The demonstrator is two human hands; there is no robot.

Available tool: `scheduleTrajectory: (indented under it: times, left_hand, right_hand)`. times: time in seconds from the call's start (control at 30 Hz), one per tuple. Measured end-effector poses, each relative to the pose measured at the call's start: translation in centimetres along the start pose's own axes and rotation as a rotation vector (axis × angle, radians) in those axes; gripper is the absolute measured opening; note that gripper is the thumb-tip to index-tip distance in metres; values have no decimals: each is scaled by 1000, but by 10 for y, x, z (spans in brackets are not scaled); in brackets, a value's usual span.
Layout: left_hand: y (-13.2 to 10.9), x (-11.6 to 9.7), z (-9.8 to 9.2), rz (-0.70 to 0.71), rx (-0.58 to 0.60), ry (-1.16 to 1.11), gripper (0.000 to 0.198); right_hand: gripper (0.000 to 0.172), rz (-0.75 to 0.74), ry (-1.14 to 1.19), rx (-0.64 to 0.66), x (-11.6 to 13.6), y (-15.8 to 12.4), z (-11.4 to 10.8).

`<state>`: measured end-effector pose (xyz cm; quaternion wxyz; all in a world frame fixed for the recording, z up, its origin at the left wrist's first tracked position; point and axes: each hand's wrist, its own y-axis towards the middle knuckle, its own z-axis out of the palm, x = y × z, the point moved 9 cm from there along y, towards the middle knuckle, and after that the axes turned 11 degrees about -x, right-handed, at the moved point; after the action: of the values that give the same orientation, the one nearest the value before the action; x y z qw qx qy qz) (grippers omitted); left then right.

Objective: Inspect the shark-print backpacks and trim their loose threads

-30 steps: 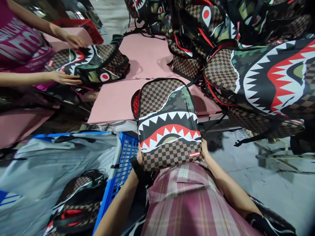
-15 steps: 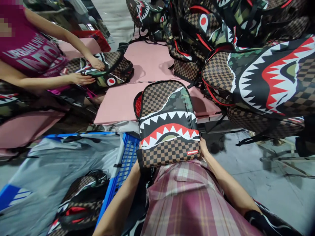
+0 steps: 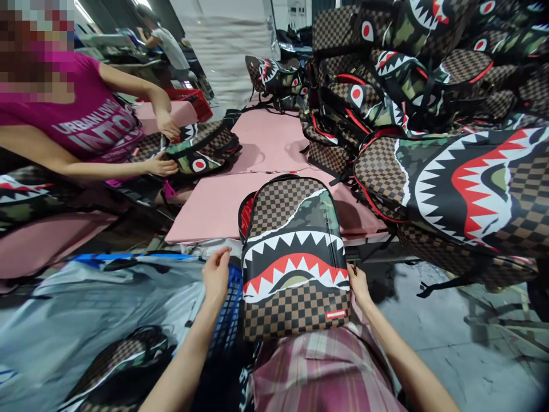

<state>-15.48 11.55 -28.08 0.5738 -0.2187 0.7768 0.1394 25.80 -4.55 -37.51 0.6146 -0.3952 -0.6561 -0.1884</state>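
A backpack with a brown check, a camouflage patch and a printed shark mouth leans upright on my lap, against the pink table edge. Its top left side gapes, showing red lining. My left hand is off the bag, just left of it, with thumb and fingertips pinched together; whether they hold anything small I cannot make out. At the bag's right edge, my right hand has its fingers closed on the side, a small dark bit showing at the fingertips. The bag partly hides those fingers.
A pink table stands ahead, with a heap of similar backpacks at its right. On the left, a co-worker handles another backpack. A blue basket and a grey sack with a bag inside are low left.
My left hand has come off the backpack's lower left side and risen, now pinched beside it. My right hand stays at the right edge. The view has tilted up.
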Motion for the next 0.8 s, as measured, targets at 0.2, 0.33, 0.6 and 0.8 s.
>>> scheduleTrajectory:
  times: [0.2,0.33,0.6,0.8]
  left_hand:
    - [-77,-105,118,644,361,246,21]
    - [-121,-119,189,774,538,327,19]
    - [-93,-150,242,916,382,365,14]
    - [-83,-153,252,954,371,368,11]
  right_hand:
    - [31,-148,-36,-59,67,27,7]
    - [30,-360,-103,7,124,39,30]
    - [39,-752,-742,-45,189,65,62]
    - [18,-1073,-871,-9,226,67,90]
